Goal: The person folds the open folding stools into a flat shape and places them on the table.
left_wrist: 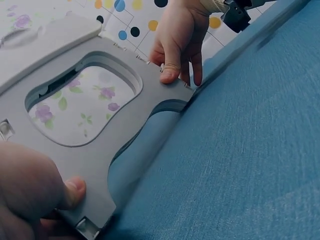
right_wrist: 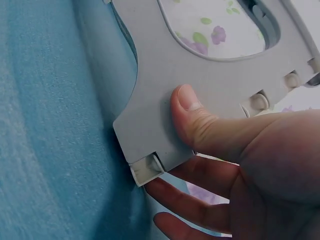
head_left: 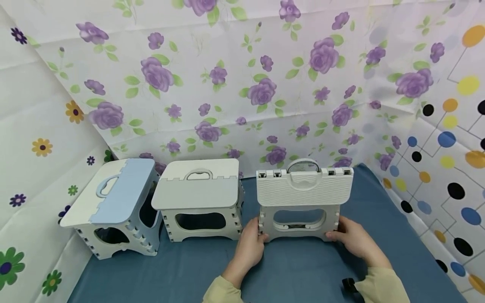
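A partly folded white and grey step stool stands at the right on the blue cloth, its hinged top bent up and its loop handle raised at the peak. My left hand grips the lower left edge of its leg panel. In the left wrist view, that thumb presses the panel's front. At the lower right edge, my right hand holds the same panel. The right wrist view shows the thumb on the front face and fingers behind the edge. The stool's rear side is hidden from the head view.
Left of my hands stands an opened grey and white step stool. Beyond it, at the far left, is an opened blue and white one. Patterned sheets rise behind and at both sides. A small black object sits by my right sleeve.
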Available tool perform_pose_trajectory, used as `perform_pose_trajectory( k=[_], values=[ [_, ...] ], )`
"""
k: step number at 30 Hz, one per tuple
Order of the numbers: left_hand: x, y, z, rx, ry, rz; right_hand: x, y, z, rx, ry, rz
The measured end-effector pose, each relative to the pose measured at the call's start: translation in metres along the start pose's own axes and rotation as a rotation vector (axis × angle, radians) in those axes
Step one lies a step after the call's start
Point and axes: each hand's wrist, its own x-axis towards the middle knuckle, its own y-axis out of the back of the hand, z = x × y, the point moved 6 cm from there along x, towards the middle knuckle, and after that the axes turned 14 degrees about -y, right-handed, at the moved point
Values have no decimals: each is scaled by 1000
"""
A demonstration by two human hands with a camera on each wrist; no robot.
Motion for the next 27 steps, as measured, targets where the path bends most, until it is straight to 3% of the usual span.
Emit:
perform_pose_trajectory(
  k=[9, 22, 27],
  values=[
    [-7, -5, -1, -57, 64, 6, -4, 3, 8, -14, -26, -16],
    [-2, -10, 6, -253, 76, -49, -5, 16, 5, -8, -91, -10],
    [-2, -15, 7, -291, 85, -63, -4, 21, 7, -22, -105, -2]
  ],
)
